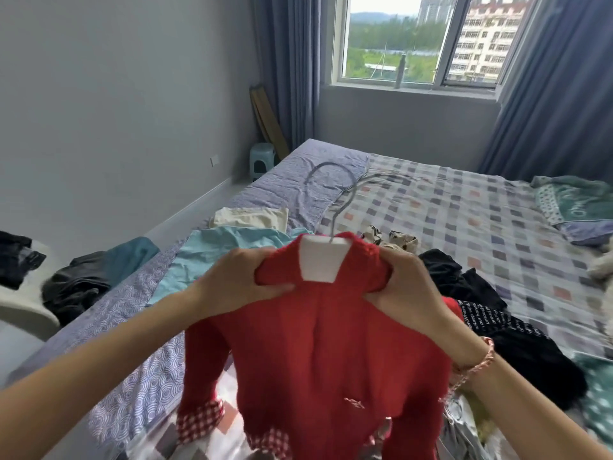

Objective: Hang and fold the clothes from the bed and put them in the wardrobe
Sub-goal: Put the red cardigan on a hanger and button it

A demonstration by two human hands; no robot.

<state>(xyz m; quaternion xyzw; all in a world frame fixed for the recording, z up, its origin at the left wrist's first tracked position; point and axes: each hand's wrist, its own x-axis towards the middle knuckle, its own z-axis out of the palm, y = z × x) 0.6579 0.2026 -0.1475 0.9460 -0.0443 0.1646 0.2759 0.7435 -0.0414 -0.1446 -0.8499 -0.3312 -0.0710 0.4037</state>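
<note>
The wide bed with its checked patchwork sheet [464,210] fills the right and far side. Held above its near edge is the red knitted sweater with gingham cuffs [318,353], its neck over a white plastic hanger with a grey wire hook [320,260]. The left hand [238,280] and right hand [408,283] each grip a bunched shoulder, fingers curled tight. Better to ease both shoulders outward evenly, so the knit sits centred and unstretched.

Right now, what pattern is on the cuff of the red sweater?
Red-and-white gingham on the red sweater cuff; head view.

Home bedroom: bed [464,207] strewn with clothes [464,283], curtains [288,68], window [414,38].
</note>
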